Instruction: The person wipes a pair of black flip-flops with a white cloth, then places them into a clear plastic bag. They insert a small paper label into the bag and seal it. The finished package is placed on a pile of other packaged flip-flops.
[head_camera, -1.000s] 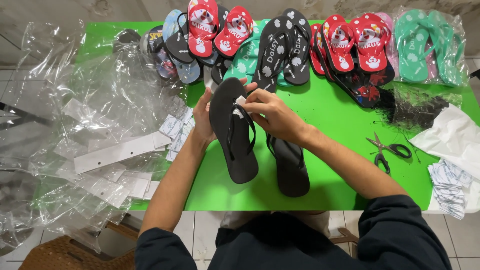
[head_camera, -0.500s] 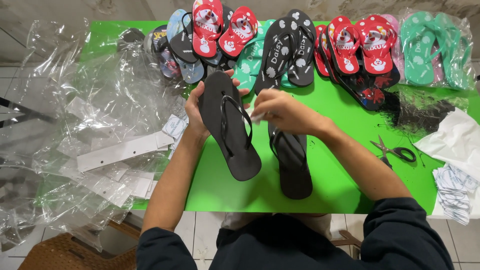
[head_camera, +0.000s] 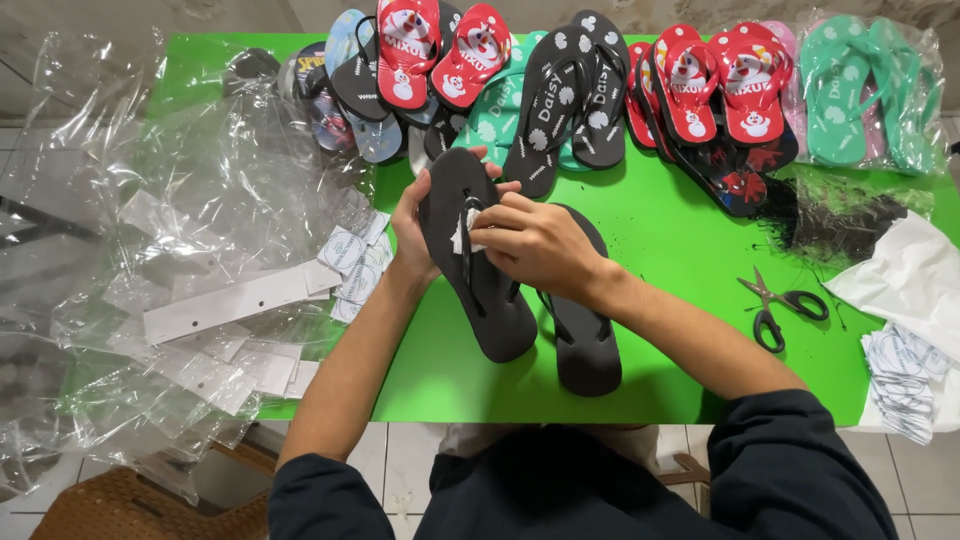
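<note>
One black flip-flop (head_camera: 478, 262) is gripped by the left hand (head_camera: 412, 225) above the green bench (head_camera: 660, 260). A small white tag (head_camera: 463, 230) is pinched against it by the right hand (head_camera: 535, 245). A second black flip-flop (head_camera: 585, 345) lies just right of it; one pair of scissors (head_camera: 775, 305) lies farther right.

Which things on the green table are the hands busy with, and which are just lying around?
In use:
left hand holding the black flip-flop
right hand pinching a small white tag at its strap
second black flip-flop, lying beside it

Lying about:
scissors
red flip-flops
green flip-flops
clear plastic bags
white card strip
</note>
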